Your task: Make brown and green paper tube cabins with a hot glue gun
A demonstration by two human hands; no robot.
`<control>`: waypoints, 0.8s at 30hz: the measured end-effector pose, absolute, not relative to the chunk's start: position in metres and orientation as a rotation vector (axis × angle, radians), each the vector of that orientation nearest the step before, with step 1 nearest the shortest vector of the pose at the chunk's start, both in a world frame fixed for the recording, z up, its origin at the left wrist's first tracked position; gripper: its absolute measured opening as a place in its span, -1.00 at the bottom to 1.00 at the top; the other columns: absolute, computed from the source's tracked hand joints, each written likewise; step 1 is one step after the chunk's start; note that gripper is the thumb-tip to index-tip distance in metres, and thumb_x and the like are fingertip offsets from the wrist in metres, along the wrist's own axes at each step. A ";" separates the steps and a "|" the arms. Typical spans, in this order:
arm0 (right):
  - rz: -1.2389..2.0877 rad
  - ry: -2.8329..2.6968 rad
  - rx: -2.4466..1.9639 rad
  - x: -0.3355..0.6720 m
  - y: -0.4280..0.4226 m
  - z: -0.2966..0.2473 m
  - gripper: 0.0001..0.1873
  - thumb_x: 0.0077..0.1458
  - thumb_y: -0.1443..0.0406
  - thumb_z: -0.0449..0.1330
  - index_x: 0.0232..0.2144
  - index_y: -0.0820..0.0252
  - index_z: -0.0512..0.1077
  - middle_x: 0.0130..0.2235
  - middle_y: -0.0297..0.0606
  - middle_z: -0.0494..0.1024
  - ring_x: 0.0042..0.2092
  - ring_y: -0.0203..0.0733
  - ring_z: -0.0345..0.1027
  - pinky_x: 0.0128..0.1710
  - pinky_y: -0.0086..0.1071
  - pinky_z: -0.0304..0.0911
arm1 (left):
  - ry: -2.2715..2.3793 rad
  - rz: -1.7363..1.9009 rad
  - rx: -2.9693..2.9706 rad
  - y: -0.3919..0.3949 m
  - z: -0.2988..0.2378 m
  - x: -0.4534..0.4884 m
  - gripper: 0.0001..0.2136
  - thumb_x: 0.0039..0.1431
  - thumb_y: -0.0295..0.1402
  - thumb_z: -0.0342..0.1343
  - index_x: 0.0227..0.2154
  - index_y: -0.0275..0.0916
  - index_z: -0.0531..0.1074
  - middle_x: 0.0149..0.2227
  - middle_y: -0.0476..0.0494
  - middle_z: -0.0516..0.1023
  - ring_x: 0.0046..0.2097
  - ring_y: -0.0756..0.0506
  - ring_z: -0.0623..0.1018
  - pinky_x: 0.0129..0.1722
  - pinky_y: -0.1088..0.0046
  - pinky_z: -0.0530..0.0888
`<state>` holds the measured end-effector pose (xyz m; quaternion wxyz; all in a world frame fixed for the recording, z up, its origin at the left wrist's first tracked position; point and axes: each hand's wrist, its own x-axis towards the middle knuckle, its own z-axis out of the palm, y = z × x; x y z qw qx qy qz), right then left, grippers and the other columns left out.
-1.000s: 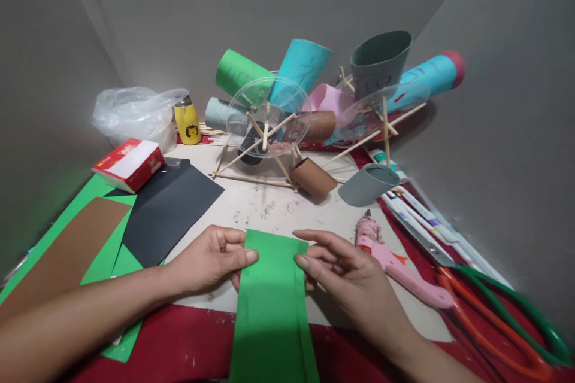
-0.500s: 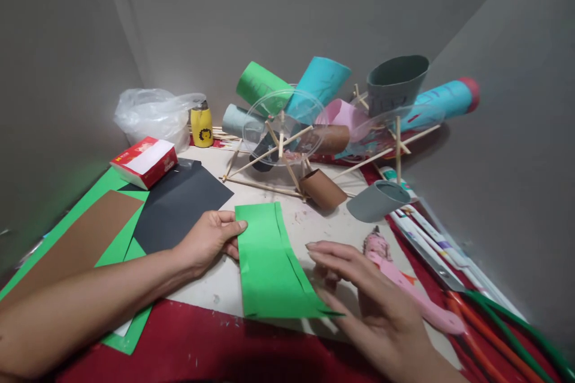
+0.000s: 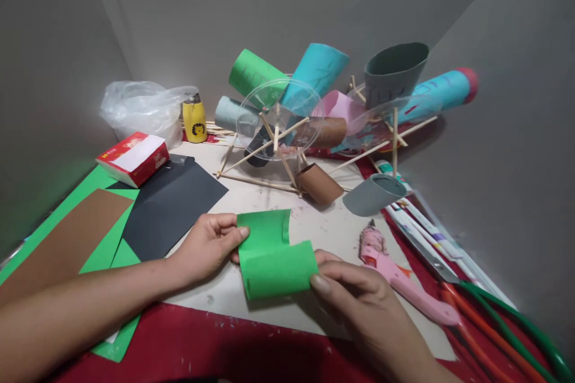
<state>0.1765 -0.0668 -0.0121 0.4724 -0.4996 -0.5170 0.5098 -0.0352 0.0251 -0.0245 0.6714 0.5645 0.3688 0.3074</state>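
A piece of green paper (image 3: 277, 269) is held between both hands above the pale work board, its near edge curled up and over toward the far part. My left hand (image 3: 220, 239) pinches the paper's left edge, thumb on top. My right hand (image 3: 353, 287) grips the curled part at its right edge between thumb and fingers. Beyond the hands stands a wheel-like model (image 3: 276, 137) of wooden sticks, clear plastic discs and coloured paper tubes. A short brown paper tube (image 3: 320, 184) and a grey paper tube (image 3: 374, 195) sit at its near side.
To the right lie a pink glue gun (image 3: 406, 287), white pens (image 3: 431, 239) and green and orange cords (image 3: 507, 317). At left are black paper (image 3: 175, 203), brown paper (image 3: 85, 227) and a red box (image 3: 133, 158). Behind stand a yellow bottle (image 3: 194, 119) and a plastic bag (image 3: 139, 111).
The green paper lay nearly flat with my right hand open beside its edge. Now its near end is curled upward, and my right hand has closed on it.
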 end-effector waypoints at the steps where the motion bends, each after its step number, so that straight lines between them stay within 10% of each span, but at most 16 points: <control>1: 1.297 -1.189 -1.222 0.177 -0.067 -0.015 -0.77 0.06 0.20 0.27 -0.57 0.16 0.52 -0.43 -0.27 0.43 -0.38 -0.27 0.27 -0.41 -0.45 0.20 | 0.830 0.711 1.305 0.024 -0.025 -0.035 -0.70 0.11 -0.17 0.18 -0.55 -0.33 0.40 -0.63 0.04 0.36 -0.57 0.08 0.36 -0.53 0.60 0.34; 6: 1.506 -0.875 -1.209 0.179 -0.066 -0.026 -0.62 0.07 0.19 0.27 -0.68 0.23 0.33 -0.60 -0.42 0.23 -0.59 -0.43 -0.01 -0.62 -0.48 -0.10 | 0.835 0.826 1.678 0.019 -0.023 -0.036 -0.79 0.22 -0.33 0.06 -0.43 -0.33 0.49 -0.53 -0.04 0.49 -0.48 0.04 0.44 -0.46 0.59 0.39; 24: 1.602 -0.821 -1.302 0.183 -0.066 -0.021 -0.56 0.02 0.13 0.21 -0.76 0.19 0.23 -0.70 -0.42 0.19 -0.60 -0.39 -0.06 -0.59 -0.42 -0.17 | 0.431 0.685 2.664 0.018 -0.037 -0.048 -0.52 0.20 -0.51 0.01 0.21 -0.29 0.23 -0.15 -0.29 0.62 -0.24 -0.11 0.64 -0.25 0.46 0.54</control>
